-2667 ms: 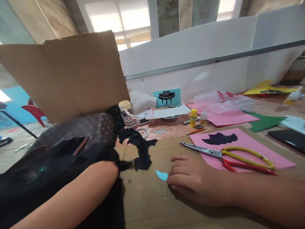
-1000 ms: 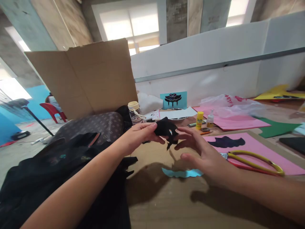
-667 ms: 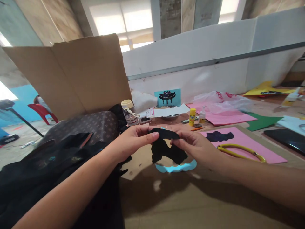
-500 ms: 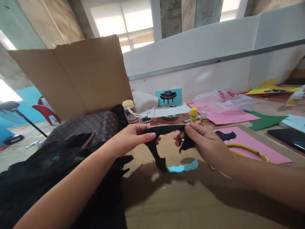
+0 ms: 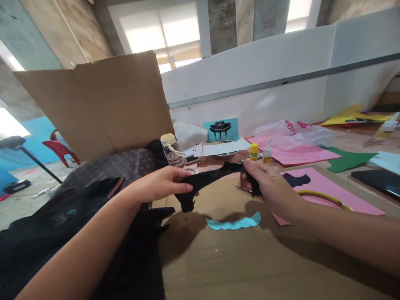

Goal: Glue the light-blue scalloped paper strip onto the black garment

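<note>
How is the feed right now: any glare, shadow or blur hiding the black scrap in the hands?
Head view: the window is blown out white, with no glare on the work; the black scrap between the left hand and right hand reads as a dark outline, surface detail lost; the hands throw soft shadows on the cardboard beside the blue cutout; the frame's edges look stretched.

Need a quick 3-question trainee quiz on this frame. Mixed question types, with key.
1. True or false: the left hand and the right hand both have a grip on the black paper strip.
2. What lies on the cardboard just below the strip? A) a blue cutout B) a red cup C) a spoon
3. What colour is the sheet under the yellow-handled scissors?

Key: 1 true; 2 A; 3 pink, the pink sheet.
</note>
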A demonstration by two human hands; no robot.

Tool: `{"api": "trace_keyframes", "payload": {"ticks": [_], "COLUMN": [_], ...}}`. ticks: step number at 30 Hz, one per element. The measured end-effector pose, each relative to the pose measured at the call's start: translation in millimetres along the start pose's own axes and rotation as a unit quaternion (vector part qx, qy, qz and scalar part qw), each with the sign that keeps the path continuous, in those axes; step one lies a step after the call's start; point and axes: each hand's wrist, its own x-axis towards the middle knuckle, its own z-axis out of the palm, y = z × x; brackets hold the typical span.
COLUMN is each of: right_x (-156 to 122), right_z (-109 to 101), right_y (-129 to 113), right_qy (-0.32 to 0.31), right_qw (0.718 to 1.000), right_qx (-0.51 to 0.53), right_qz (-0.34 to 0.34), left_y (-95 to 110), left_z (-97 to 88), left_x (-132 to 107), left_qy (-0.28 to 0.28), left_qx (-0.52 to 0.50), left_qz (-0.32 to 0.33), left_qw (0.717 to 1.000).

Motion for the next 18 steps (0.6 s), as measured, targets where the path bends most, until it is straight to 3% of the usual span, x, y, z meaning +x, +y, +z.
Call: {"api": "trace_keyframes", "payload": {"ticks": [4,8,10,13,14,18], "right_x": [-14.8,-37.3,-43.9,-45.0,-43.8,-39.4], "right_z": [1.7,5.5,8.5,12.5,13.4,15.9], "right_y": [-16.4,-40.5,-49.5,-54.6,-54.3,-51.2], "right_qy": [-0.053,-0.110,-0.143,-0.189,-0.198,-0.237], "right_qw": [0.996,0.991,0.983,0.967,0.964,0.952], "right_qx": [-0.049,-0.033,-0.054,-0.113,-0.127,-0.158], "right_qz": [-0.044,-0.074,-0.099,-0.130,-0.127,-0.110], "left_y": [13.8,35.0,40.3,41.7,41.5,40.2], "left_z": [11.2,32.0,43.2,61.1,67.4,90.5], "left_x": [-12.4,-24.6,-27.0,-27.5,-27.4,-23.8], "left_qy": [-0.049,-0.154,-0.106,0.048,0.076,0.102], "left_qx": [0.072,0.094,0.056,0.002,-0.005,0.022], "left_qz": [-0.023,0.000,0.045,0.119,0.131,0.122], "left_qw": [0.996,0.984,0.992,0.992,0.988,0.987]}}
